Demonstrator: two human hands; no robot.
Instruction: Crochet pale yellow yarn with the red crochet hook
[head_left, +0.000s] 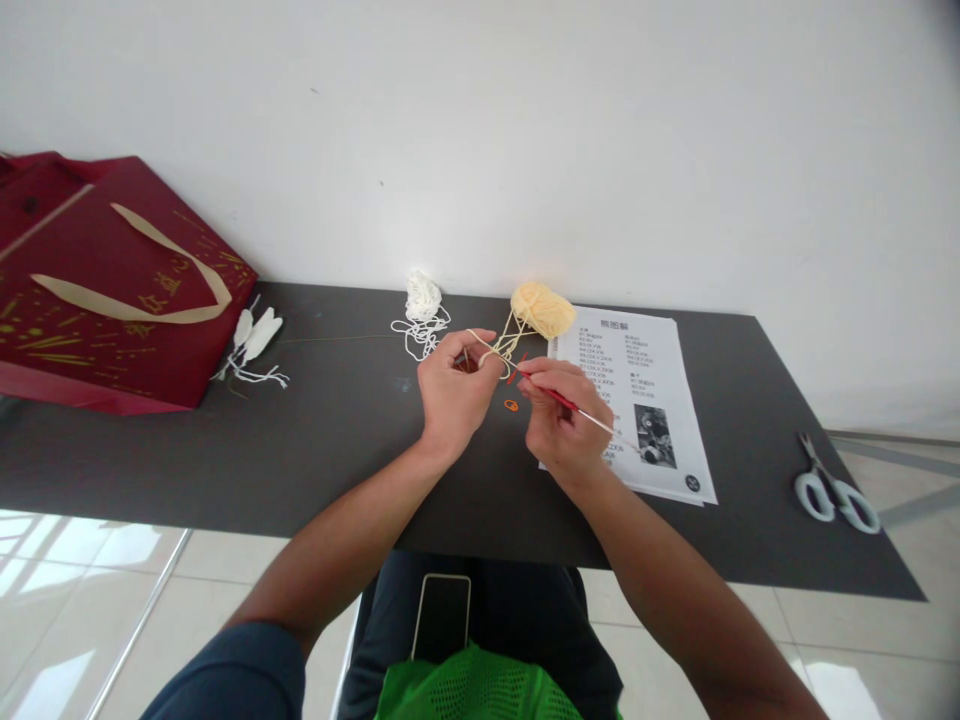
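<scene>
My right hand is closed around a crochet hook with a red grip and a pale shaft, its tip pointing left toward my other hand. Pale yellow yarn runs over the fingers of my left hand, which is closed on it near the hook's tip. What else sits between the left fingers is too small to tell. The strand leads back to a yellow yarn ball behind my hands. Below the gap between them, an orange stitch marker lies on the dark table.
White yarn lies at the back, near the wall. Printed sheets rest under my right hand's side, with scissors farther right. On the left are a red gift bag and small white knitted pieces. A phone lies on my lap.
</scene>
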